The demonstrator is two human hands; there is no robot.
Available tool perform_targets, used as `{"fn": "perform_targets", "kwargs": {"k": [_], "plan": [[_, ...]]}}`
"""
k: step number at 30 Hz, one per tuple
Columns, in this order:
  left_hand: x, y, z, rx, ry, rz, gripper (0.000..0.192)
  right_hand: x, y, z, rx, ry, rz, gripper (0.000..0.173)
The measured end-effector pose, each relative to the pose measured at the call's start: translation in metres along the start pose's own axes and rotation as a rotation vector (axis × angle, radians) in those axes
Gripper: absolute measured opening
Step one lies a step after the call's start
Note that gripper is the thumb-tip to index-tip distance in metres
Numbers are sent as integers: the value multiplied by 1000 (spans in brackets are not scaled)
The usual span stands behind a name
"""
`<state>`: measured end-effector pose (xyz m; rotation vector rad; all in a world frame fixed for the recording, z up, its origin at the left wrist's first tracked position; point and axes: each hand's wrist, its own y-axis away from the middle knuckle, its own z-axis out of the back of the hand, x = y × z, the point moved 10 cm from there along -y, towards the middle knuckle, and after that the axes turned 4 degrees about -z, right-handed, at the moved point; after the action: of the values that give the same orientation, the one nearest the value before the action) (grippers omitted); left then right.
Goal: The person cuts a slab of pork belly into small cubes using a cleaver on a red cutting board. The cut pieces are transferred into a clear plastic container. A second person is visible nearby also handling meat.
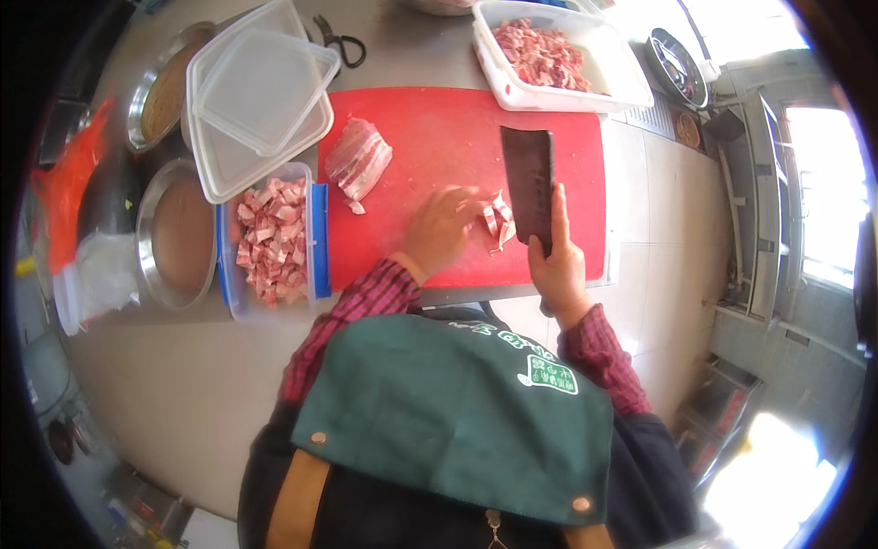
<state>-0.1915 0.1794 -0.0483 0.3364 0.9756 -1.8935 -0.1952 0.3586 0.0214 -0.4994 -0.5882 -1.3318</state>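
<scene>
On the red cutting board, my right hand grips a dark-bladed cleaver, its blade pointing away from me. Just left of the blade lie a few cut strips of raw meat. My left hand reaches over the board with its fingertips at the left side of these strips; whether they touch is unclear. A larger slab of streaky raw meat lies at the board's upper left, with a small scrap below it. Left of the board, a clear plastic container with blue side clips holds meat cubes.
A white tub of cut meat overlaps the board's far right corner. Stacked translucent lids and black-handled scissors lie far left. Two metal bowls and an orange-red plastic bag are farther left.
</scene>
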Motion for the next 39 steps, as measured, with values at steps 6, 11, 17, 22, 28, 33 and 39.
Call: {"fn": "perform_targets", "kwargs": {"k": [6,11,17,22,28,33,39], "plan": [[-5,-45,-67,442,14,-174,41,-51,16,8,22,-150,-257,95],[23,-45,-59,180,-51,100,32,-57,36,0,14,-197,-255,97],[44,-48,-44,67,-213,304,36,-59,45,-23,164,-99,-325,95],[16,-40,-56,173,-107,149,35,-52,23,0,48,-33,-209,89],[15,-26,-43,93,18,250,33,-30,17,-18,160,14,-138,89],[11,-28,-41,100,81,182,28,-22,15,-33,293,236,-161,96],[14,-24,-43,76,77,202,26,-26,6,-44,400,284,-217,101]]}}
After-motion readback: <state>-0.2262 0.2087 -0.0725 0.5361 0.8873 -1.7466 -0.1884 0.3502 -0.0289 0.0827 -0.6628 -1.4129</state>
